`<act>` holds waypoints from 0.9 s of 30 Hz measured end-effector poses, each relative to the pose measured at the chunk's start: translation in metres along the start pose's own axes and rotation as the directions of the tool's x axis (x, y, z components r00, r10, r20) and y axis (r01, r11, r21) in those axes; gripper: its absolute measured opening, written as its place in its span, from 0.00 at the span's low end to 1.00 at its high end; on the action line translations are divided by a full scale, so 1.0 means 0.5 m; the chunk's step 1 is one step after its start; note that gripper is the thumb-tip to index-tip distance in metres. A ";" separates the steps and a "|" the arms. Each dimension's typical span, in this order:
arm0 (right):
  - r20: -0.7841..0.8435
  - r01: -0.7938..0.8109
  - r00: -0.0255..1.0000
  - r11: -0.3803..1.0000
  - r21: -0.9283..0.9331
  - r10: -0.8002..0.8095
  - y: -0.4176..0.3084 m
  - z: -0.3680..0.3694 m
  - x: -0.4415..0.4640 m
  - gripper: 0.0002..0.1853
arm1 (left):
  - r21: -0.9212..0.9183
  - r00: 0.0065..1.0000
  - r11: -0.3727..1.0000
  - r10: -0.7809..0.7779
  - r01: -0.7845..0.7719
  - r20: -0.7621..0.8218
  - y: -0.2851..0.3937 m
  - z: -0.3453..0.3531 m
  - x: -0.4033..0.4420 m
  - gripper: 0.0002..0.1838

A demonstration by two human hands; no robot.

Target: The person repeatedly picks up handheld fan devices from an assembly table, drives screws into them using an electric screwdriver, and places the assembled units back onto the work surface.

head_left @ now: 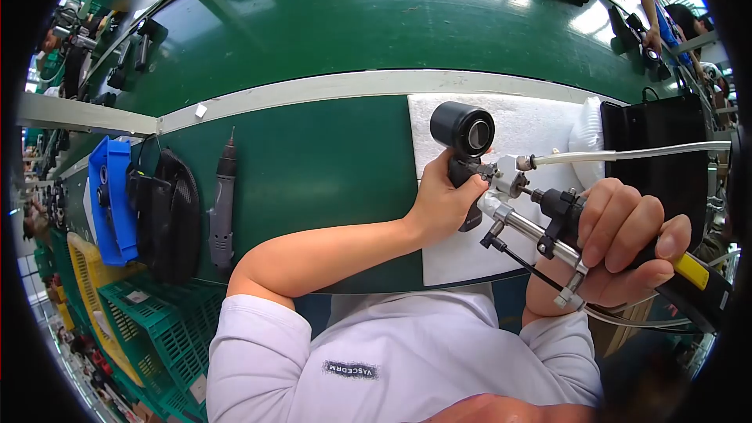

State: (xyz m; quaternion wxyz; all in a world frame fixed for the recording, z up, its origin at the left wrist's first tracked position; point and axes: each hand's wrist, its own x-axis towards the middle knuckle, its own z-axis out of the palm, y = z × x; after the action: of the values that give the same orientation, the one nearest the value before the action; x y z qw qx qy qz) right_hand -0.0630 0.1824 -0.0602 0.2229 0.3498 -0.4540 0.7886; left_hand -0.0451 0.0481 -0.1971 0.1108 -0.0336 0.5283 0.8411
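My left hand (440, 197) is closed around the handle of a black device with a round, drum-shaped head (452, 127), which it holds over a white foam sheet (458, 260). In my right hand (623, 239) is a power screwdriver (558, 205) with a black body and a yellow part near its rear. A metal feed head (507, 178) on the screwdriver's front meets the device beside my left thumb. The exact contact point is hidden. From that feed head a clear tube (638, 154) runs off to the right.
On the left lie a grey electric screwdriver (223, 215), a black mesh pouch (178, 223) and a blue bin (117, 223). Green crates (168, 329) stand below. A black box (666, 145) is at right. Beyond the white rail (313, 91), another person's hand (652, 41) touches black parts.
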 end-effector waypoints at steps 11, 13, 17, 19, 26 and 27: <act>-0.137 0.007 0.991 1.000 0.021 -0.004 -0.028 0.004 0.004 0.16 | -0.020 0.994 0.999 -0.043 0.045 0.098 -0.019 -0.015 0.013 0.22; -0.154 0.005 0.988 0.997 0.081 0.008 -0.069 -0.010 0.025 0.16 | -0.076 0.993 0.994 -0.073 0.080 0.093 -0.002 -0.014 0.013 0.22; -0.084 -0.007 0.996 0.998 0.061 0.012 -0.098 -0.034 0.034 0.15 | -0.203 0.987 0.966 -0.151 0.158 0.052 0.021 -0.006 0.009 0.22; -0.132 0.004 0.991 1.000 0.021 -0.001 -0.084 -0.025 0.025 0.15 | -0.210 0.982 0.960 -0.179 0.186 0.054 0.033 0.000 0.006 0.22; -0.062 0.028 0.998 0.998 -0.054 -0.031 -0.033 -0.023 0.006 0.19 | -0.172 0.978 0.964 -0.207 0.203 -0.009 0.039 0.008 0.001 0.16; -0.060 0.026 0.998 0.998 -0.062 -0.029 -0.032 -0.023 0.006 0.19 | -0.172 0.979 0.965 -0.205 0.200 -0.009 0.040 0.007 0.001 0.15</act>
State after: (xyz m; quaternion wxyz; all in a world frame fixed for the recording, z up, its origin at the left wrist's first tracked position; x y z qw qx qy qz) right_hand -0.0583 0.2004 -0.0527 0.2580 0.3249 -0.4660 0.7815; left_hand -0.0497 0.0430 -0.1782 0.1858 -0.1079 0.4496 0.8670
